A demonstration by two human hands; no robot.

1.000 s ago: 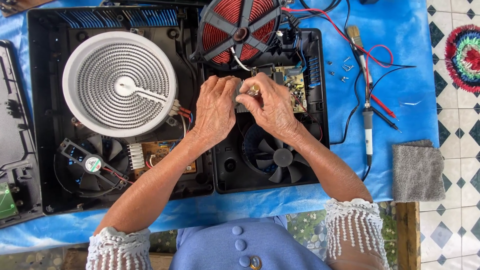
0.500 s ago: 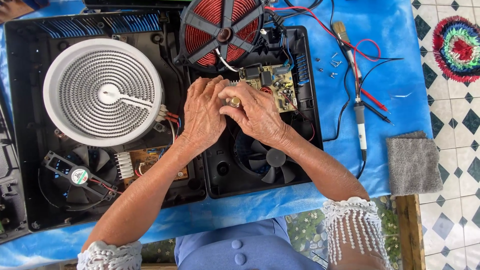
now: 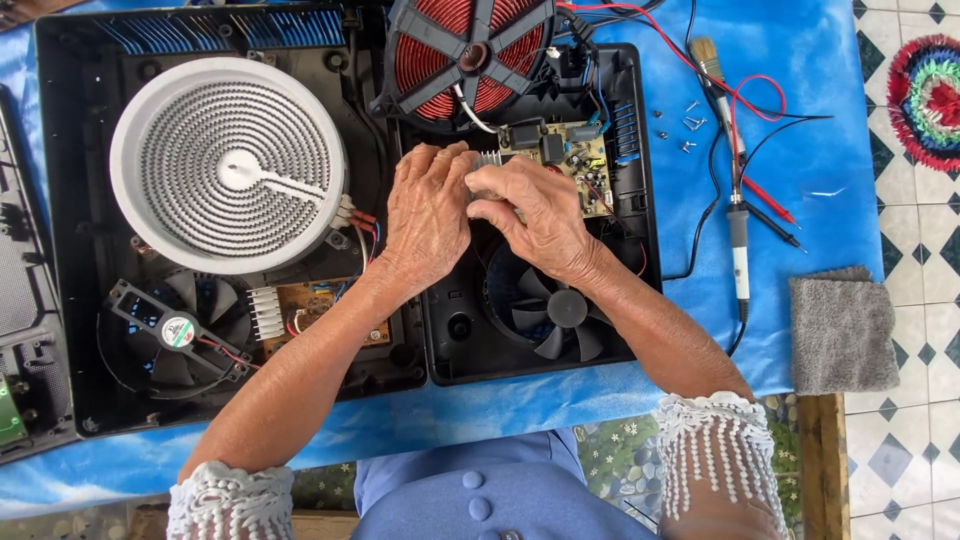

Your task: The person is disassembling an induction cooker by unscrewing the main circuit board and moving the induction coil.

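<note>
A ribbed metal heat sink (image 3: pixel 487 163) is sitting in the right half of the opened black cooker housing (image 3: pixel 640 300), at the left edge of the green circuit board (image 3: pixel 570 165) and above the black cooling fan (image 3: pixel 555 310); both hands are meeting over it. The left hand (image 3: pixel 428 215) is lying flat with its fingers together, their tips touching the fins; the right hand (image 3: pixel 530 215) is curling in from the other side, thumb and forefinger pinching at something small beside the fins, though what they are clamping is hidden.

As for progress, the casing is already lying open, the red induction coil (image 3: pixel 465 55) is tipped up and back off the board, and loose screws (image 3: pixel 685 125) are resting on the blue cloth (image 3: pixel 800 80); the board itself is apparently remaining in place.

Further out, the white radiant heating element (image 3: pixel 230 165) is filling the left half; a soldering iron (image 3: pixel 738 235), a brush (image 3: pixel 712 65) and a grey rag (image 3: pixel 842 330) are lying to the right.
</note>
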